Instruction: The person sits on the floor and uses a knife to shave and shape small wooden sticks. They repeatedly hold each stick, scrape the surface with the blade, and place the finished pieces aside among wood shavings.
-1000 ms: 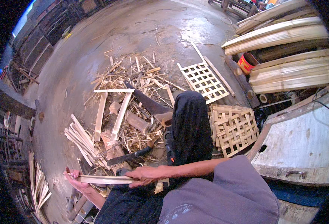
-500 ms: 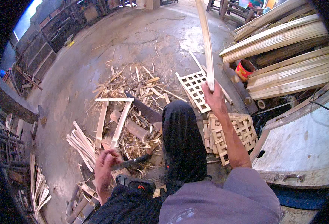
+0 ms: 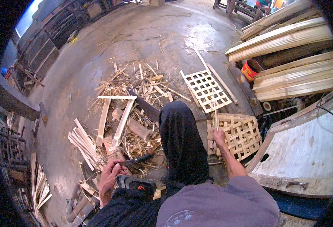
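Pale wood, 1 slim strip (image 3: pixel 216 120), grasped by the fingers of the right hand (image 3: pixel 219 136) beside the woven stack (image 3: pixel 241 138), long axis running away from the body, far end toward the lattice panel (image 3: pixel 207 87)! Left hand (image 3: pixel 110 177) by the dark knife (image 3: pixel 140 159), fingers curled (on what, can't tell). Part-way, I'd judge: panels woven, loose slats (image 3: pixel 84 143) lying unwoven.

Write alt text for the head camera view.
The right hand holds a slim bamboo strip near woven lattice panels; the left hand is beside a dark-bladed knife. Bamboo offcuts lie heaped on the floor ahead.
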The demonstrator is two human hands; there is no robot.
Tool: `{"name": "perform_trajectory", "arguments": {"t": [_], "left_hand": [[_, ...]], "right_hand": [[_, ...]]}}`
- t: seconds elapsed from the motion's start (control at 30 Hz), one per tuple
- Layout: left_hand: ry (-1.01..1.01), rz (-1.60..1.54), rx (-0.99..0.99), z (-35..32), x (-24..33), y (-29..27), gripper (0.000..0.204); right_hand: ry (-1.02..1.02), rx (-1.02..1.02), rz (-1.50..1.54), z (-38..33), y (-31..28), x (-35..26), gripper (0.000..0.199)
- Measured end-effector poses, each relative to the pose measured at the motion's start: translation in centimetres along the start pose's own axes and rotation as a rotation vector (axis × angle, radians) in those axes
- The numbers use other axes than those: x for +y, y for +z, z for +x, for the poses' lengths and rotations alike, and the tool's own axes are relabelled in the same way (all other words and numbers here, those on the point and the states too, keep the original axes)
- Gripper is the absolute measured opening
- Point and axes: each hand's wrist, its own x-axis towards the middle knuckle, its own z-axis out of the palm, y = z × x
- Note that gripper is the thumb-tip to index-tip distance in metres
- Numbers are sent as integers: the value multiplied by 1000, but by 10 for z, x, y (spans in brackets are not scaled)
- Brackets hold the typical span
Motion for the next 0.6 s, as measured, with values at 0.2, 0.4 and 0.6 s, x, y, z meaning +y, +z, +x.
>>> {"name": "perform_trajectory", "arguments": {"t": [0.2,0.4,0.6], "left_hand": [[24,-45,-51,16,2,3,27],[-25,8,17,-8,-4,-5,26],[-13,74,-29,-3,-4,-4,27]], "right_hand": [[-216,30,-455,148,-119,-10,35],[-215,510,-757,176,-194,-142,61],[-719,352,-209,135,-145,-243,28]]}}
